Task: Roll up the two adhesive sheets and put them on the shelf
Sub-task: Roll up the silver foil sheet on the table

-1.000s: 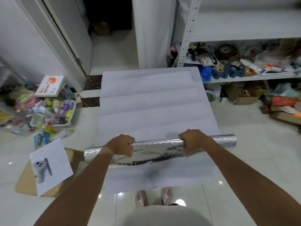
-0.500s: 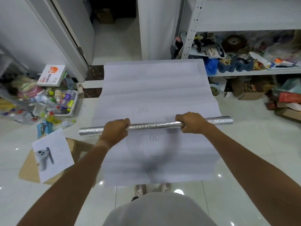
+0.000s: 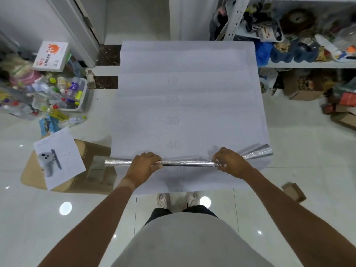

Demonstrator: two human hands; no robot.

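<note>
A long adhesive sheet (image 3: 188, 112) lies flat on the floor, its white backing up with faint numbers printed down the middle. Its near end is wound into a thin silver foil roll (image 3: 187, 163) lying crosswise. My left hand (image 3: 144, 164) grips the roll left of centre. My right hand (image 3: 230, 162) grips it right of centre, where the foil flares loose toward its right end (image 3: 258, 154). Under the roll a second white sheet (image 3: 192, 182) reaches toward my feet. The white metal shelf (image 3: 308, 64) stands at the upper right.
A flattened cardboard box (image 3: 92, 170) with a printed paper (image 3: 57, 158) lies left of the roll. A bin of bottles (image 3: 63, 93) and a white box (image 3: 51, 55) crowd the far left. Boxes (image 3: 302, 87) sit under the cluttered shelf; a small box (image 3: 293, 191) lies right of my arm.
The roll has grown thinner and tighter between my hands. Its right end has come loose and fanned out. The view has tilted further down over the sheet.
</note>
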